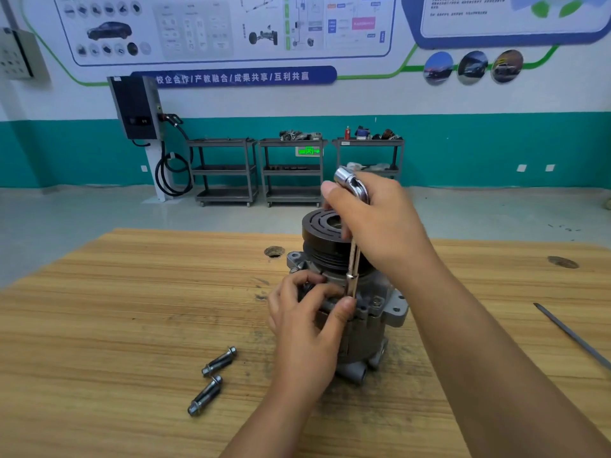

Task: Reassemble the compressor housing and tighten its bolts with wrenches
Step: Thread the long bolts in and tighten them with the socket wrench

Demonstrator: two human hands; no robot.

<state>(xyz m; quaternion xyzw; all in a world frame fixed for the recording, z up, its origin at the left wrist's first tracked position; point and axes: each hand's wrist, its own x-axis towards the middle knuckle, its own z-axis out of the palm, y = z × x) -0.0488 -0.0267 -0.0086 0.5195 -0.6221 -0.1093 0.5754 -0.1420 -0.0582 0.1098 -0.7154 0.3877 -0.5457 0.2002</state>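
Right hand grips the socket wrench at its bent top. Left hand pinches its lower end at the compressor housing, upright mid-worktop. Tightening seems barely begun: two bolts lie loose nearby.

Single head-worn view, looking forward and down, close over the hands, far wall perhaps wide-angle-curved.

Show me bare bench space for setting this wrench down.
Bare: wooden bench's left half, past two loose steel bolts. Crowded: around the grey metal compressor, where left hand and right hand work; a thin metal rod lies right.
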